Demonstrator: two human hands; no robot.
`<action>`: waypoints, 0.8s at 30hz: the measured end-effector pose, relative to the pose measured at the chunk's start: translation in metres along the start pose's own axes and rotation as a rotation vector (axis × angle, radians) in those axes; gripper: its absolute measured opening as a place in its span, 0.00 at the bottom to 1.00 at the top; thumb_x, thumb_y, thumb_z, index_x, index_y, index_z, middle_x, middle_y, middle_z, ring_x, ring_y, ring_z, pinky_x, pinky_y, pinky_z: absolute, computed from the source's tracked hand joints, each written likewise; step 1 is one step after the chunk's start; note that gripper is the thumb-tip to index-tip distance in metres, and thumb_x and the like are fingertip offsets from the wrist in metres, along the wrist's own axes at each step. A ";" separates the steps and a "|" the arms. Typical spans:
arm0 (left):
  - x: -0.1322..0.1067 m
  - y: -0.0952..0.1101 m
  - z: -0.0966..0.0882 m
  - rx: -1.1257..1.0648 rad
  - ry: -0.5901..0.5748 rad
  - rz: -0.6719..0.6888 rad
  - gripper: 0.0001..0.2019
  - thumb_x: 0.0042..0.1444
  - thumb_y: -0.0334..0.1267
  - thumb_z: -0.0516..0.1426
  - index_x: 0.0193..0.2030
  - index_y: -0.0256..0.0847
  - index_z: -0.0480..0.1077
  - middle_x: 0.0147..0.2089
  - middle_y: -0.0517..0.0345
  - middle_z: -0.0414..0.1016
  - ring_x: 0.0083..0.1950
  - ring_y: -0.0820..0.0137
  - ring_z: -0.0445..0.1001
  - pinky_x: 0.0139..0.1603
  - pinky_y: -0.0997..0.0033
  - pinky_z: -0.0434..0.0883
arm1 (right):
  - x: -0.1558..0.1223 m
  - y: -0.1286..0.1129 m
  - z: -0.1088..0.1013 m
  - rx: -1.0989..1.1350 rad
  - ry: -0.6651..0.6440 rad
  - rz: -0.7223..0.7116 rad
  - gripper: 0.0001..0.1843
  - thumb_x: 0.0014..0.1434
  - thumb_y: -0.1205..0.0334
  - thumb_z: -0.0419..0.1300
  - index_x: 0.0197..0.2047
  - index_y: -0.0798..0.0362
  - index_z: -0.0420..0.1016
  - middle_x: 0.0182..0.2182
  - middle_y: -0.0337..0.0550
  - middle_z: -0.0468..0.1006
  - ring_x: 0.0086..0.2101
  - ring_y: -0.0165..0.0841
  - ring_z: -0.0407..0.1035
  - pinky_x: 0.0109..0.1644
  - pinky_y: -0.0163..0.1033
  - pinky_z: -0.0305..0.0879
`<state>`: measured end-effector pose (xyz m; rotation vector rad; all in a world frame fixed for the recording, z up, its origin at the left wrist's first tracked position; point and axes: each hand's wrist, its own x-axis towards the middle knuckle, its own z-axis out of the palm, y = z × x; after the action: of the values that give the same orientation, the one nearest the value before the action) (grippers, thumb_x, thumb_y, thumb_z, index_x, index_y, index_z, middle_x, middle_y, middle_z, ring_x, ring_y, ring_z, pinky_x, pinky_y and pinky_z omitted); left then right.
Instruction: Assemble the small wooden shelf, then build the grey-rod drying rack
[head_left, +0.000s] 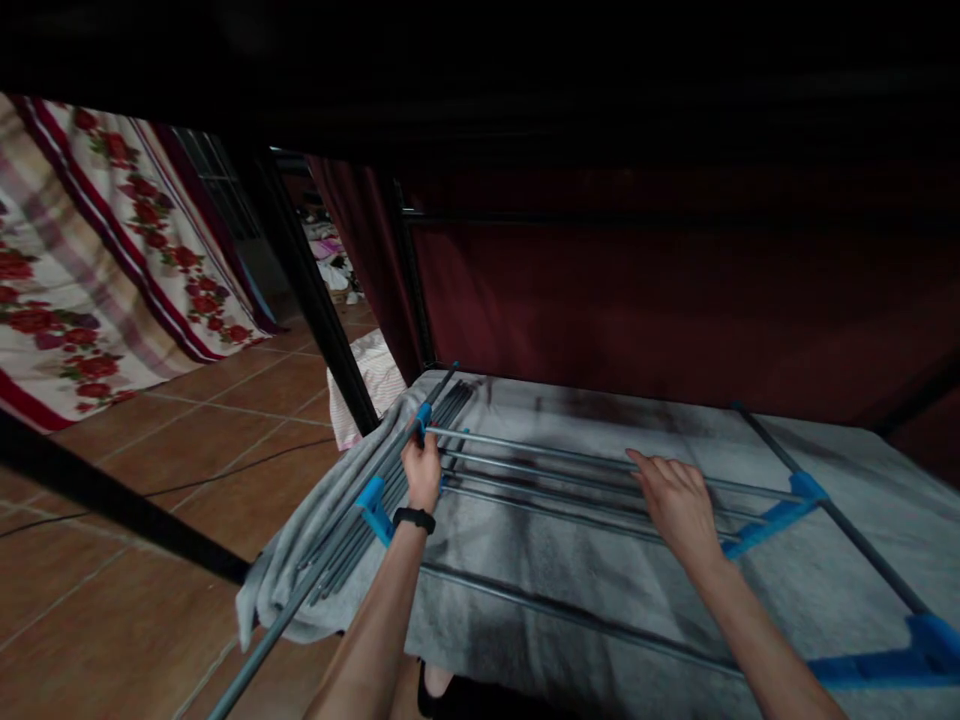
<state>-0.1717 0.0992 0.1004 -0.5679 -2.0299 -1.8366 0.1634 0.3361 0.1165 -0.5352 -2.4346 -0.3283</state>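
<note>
A metal rack of grey rods with blue plastic joints lies over a grey cloth. My left hand, with a black band at the wrist, is closed round the end of a rod beside a blue connector. My right hand lies flat on the middle rods with its fingers stretched out, holding nothing. A bundle of loose grey rods rests along the rack's left side.
A dark red fabric wall stands behind the rack. Black frame posts rise at the left. A flowered cloth hangs at the far left above a brown tiled floor. A pale folded cloth lies on the floor.
</note>
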 end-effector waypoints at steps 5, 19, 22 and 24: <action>-0.006 0.003 0.006 -0.046 0.026 -0.022 0.16 0.62 0.43 0.53 0.50 0.37 0.74 0.52 0.47 0.78 0.58 0.59 0.73 0.66 0.58 0.65 | -0.002 0.007 0.001 -0.008 -0.005 -0.018 0.22 0.69 0.61 0.51 0.64 0.52 0.67 0.35 0.46 0.78 0.36 0.39 0.67 0.43 0.44 0.56; -0.017 0.003 0.006 -0.001 -0.016 0.006 0.21 0.66 0.50 0.50 0.54 0.38 0.72 0.56 0.45 0.75 0.62 0.57 0.70 0.68 0.56 0.61 | -0.004 0.011 0.005 0.031 0.006 -0.045 0.22 0.70 0.61 0.49 0.65 0.51 0.66 0.35 0.46 0.79 0.35 0.38 0.67 0.43 0.43 0.55; -0.019 0.001 0.005 -0.008 -0.029 -0.006 0.23 0.67 0.52 0.47 0.55 0.39 0.71 0.55 0.44 0.75 0.62 0.58 0.70 0.68 0.56 0.61 | -0.004 0.011 0.004 0.015 0.007 -0.049 0.22 0.70 0.61 0.49 0.64 0.51 0.67 0.35 0.46 0.79 0.35 0.38 0.67 0.43 0.43 0.55; -0.020 0.000 0.004 -0.001 -0.030 -0.006 0.23 0.67 0.53 0.47 0.55 0.39 0.72 0.56 0.44 0.75 0.62 0.58 0.70 0.68 0.56 0.61 | -0.003 0.011 0.002 0.000 0.001 -0.057 0.21 0.70 0.61 0.50 0.64 0.51 0.67 0.35 0.46 0.79 0.35 0.38 0.67 0.43 0.43 0.55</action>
<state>-0.1544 0.1023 0.0894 -0.5939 -2.0518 -1.8435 0.1693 0.3460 0.1141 -0.4668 -2.4523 -0.3520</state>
